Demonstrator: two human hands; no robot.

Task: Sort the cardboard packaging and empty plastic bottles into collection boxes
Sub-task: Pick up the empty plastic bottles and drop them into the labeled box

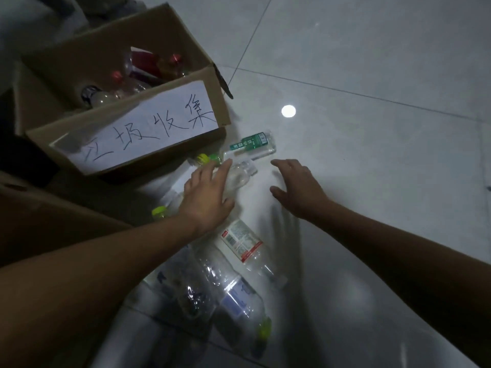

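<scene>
Though both empty and splayed, left hand (pixel 207 193) over the clear bottle (pixel 240 175), right hand (pixel 299 189) just beside it.

Left hand (pixel 207 195) hides much of a clear bottle (pixel 240 176).

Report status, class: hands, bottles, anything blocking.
Left hand open over clear bottle. Right hand open, empty. Green-label bottle lies beside collection box. Nothing blocks the box.

In the brown cardboard box (pixel 170 49) lie clear plastic bottles (pixel 111 94); before it, on the grey tiled floor (pixel 372 181), lie loose transparent bottles (pixel 240 241).
</scene>
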